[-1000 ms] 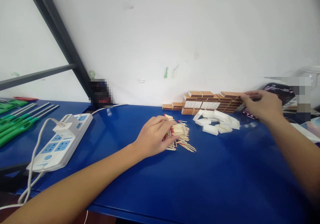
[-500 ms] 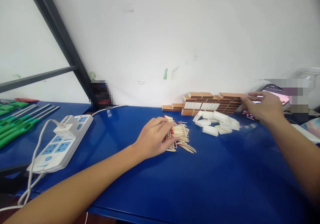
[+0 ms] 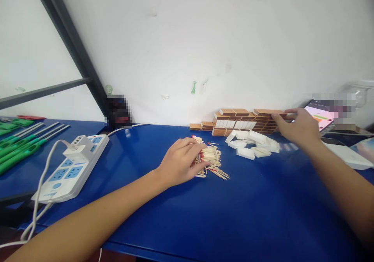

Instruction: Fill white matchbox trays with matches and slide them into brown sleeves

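Observation:
My left hand [image 3: 184, 160] is closed around a small white matchbox tray [image 3: 216, 153] full of red-tipped matches [image 3: 208, 153]. It rests over a pile of loose matches [image 3: 219, 172] on the blue table. At the back right, my right hand [image 3: 300, 127] reaches to the right end of a stack of brown matchboxes [image 3: 263, 123]. Its thumb lies on the front and its fingers curl behind the top matchbox [image 3: 267, 112]; the far side of this grip is hidden. Several white empty trays [image 3: 245, 153] lie in front of the stack.
A white power strip [image 3: 73, 172] with a plugged-in charger and cables lies left, beside green-handled tools [image 3: 23, 149]. A lit phone [image 3: 320, 116] leans behind my right hand. A white box [image 3: 347, 156] sits at the right. The wall [image 3: 175, 51] rises behind the table.
My right hand has moved left along the stack, and the top right matchbox has slid slightly left. More of the phone and white box now shows. My left hand has stayed in place.

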Motion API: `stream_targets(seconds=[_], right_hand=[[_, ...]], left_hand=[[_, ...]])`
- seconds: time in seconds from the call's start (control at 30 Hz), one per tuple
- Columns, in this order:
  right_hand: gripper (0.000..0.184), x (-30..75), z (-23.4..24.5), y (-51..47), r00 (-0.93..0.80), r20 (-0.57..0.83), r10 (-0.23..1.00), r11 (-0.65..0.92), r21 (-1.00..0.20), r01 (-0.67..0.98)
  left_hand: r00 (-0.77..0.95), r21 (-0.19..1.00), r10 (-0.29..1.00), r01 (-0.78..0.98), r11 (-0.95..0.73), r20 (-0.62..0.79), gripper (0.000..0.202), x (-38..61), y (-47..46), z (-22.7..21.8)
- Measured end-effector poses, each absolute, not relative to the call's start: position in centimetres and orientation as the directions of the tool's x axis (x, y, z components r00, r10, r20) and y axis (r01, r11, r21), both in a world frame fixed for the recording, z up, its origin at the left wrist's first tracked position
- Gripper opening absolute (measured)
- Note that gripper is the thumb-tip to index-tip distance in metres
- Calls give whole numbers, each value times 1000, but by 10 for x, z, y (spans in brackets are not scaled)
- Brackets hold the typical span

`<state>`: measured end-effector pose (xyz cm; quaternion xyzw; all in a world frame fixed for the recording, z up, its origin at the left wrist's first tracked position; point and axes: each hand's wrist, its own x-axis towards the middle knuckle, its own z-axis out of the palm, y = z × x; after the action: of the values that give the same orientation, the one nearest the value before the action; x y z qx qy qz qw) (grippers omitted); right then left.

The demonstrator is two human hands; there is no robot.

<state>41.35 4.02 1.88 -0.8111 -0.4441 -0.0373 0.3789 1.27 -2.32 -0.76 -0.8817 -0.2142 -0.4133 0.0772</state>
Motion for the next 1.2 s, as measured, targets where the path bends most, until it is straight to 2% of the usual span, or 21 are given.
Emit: stream_targets(seconds=[0.17,0.3,0.37,0.43,0.5,0.53,0.6,0.67,0.7,0.73,0.77,0.83,0.9,1.0,1.2], right_hand=[[61,406,19,38,562,496,662,-324,-487,811],[74,383,16,35,461,652,602,-313,-338,888],[67,370,12,34,350,731,586,-258,-241,935],[45,358,10,30,234,776,586,-164,-169,972],[28,347,11,24,156,796,585,-91,-127,988],[25,341,14,19,135,804,580,-64,-120,991],[27,327,22,5,125,820,559,13,-159,987],[30,307,30,-13,146,775,615,190,-326,926],[32,296,33,-23,141,681,718,278,-467,839],[36,284,35,-32,69,537,840,326,-604,727],[40,272,35,-41,-48,399,916,334,-689,643],[46,252,32,-53,-228,216,949,307,-791,529],[49,239,27,-60,-287,133,949,254,-862,438],[47,235,21,-61,-259,84,962,175,-919,354],[52,242,23,-59,-231,26,973,113,-921,372]], left_hand=[[571,32,308,441,-897,761,40,13,-23,-7],[572,33,306,437,-899,761,41,13,-24,-7],[574,33,309,439,-898,758,41,14,-24,-6],[575,31,309,442,-897,758,41,13,-24,-6],[569,32,313,449,-893,760,41,13,-24,-6],[566,35,317,453,-891,761,41,13,-23,-6],[562,44,324,454,-890,761,41,13,-23,-7],[562,62,328,440,-896,759,42,13,-23,-7],[562,77,333,430,-900,757,41,13,-23,-7],[562,96,340,418,-903,754,41,14,-23,-7],[562,117,350,407,-906,749,40,14,-24,-6],[568,158,370,388,-908,735,36,14,-25,-4],[581,183,382,372,-910,719,34,15,-26,-2],[592,199,395,369,-908,703,34,15,-26,-3],[614,167,395,395,-903,683,41,15,-26,-4]])
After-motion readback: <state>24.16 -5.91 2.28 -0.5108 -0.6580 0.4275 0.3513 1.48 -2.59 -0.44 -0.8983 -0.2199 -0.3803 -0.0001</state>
